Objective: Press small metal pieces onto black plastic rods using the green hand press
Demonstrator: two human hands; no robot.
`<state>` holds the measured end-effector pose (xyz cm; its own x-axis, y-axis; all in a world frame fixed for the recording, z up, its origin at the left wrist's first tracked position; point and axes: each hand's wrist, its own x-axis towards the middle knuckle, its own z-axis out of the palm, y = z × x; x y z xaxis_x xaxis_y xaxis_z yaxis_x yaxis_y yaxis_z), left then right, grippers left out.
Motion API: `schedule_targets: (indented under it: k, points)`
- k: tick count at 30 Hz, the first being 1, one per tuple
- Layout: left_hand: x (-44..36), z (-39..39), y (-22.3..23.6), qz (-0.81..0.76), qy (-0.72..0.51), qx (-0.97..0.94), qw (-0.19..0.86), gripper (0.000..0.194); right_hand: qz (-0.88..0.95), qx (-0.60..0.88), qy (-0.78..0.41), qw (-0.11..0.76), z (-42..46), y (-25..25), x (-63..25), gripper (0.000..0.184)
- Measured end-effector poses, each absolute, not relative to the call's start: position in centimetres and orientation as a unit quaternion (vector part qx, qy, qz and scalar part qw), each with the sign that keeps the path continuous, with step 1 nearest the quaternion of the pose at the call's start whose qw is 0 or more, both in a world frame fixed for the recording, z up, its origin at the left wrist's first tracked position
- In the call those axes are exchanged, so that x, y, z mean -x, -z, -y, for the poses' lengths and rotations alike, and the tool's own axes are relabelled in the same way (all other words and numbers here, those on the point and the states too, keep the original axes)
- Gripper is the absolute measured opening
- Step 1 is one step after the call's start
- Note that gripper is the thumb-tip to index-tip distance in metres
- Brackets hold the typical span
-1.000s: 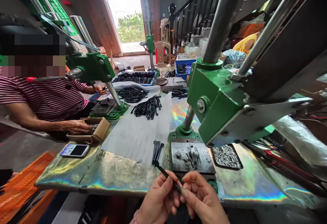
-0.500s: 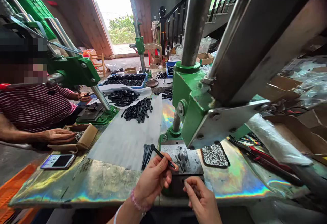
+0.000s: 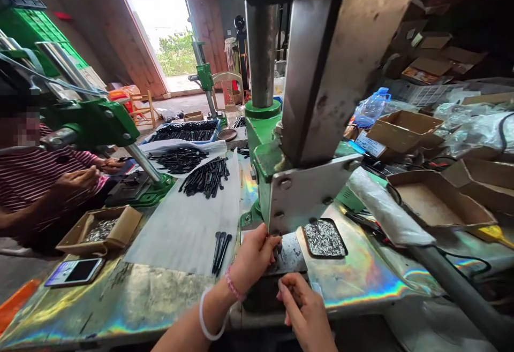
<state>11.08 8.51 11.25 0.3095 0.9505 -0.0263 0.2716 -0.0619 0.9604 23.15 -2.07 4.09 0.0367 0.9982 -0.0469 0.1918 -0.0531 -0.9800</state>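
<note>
My left hand (image 3: 257,255) is closed in a pinch over the metal base plate (image 3: 292,254) of a green press (image 3: 265,165). The slim black stick with a wide end seen in it a moment ago is now mostly hidden behind the fingers, at the fixture under the press head. My right hand (image 3: 303,306) is just in front of the plate's near edge, thumb and fingers curled together; anything between them is too small to make out. Several matching black sticks (image 3: 220,250) lie on white sheeting (image 3: 172,234) to the left.
A dark tray (image 3: 324,238) of small silvery pins sits right of the plate. Farther left are a phone (image 3: 75,272), a cardboard box (image 3: 120,227) of metal bits and a co-worker (image 3: 52,181) at another press. A long lever (image 3: 453,282) slants across the right; cardboard boxes (image 3: 437,197) stand behind.
My left hand has moved forward and up with the black stick, to the fixture under the press head. The view has turned right. The co-worker's hand has risen from the cardboard box.
</note>
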Motion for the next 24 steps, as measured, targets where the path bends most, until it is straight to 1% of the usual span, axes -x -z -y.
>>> schedule_targets:
  k: [4,7,13,18,21,24]
  points:
    - [-11.2,-8.7,-10.4,-0.496,-0.332,-0.670,0.441,0.030,0.534,0.561,-0.451,0.444,2.1,-4.0,-23.2,0.032]
    - [-11.2,-8.7,-10.2,-0.498,-0.319,-0.685,0.426,0.032,0.541,0.563,-0.441,0.443,2.0,-4.0,-23.2,0.032]
    - [-11.6,-8.7,-10.8,-0.493,-0.310,-0.715,0.387,0.024,0.542,0.564,-0.428,0.453,2.0,-4.0,-23.2,0.029]
    - [-11.8,-8.8,-11.5,-0.477,-0.305,-0.748,0.346,0.032,0.534,0.562,-0.428,0.464,2.1,-4.2,-23.1,0.030]
    - [-11.9,-8.7,-11.6,-0.471,-0.302,-0.756,0.340,0.026,0.530,0.560,-0.438,0.462,2.1,-4.3,-23.1,0.030]
    - [-12.1,-8.6,-11.5,-0.481,-0.284,-0.775,0.295,0.023,0.532,0.562,-0.437,0.457,2.0,-4.4,-23.0,0.029]
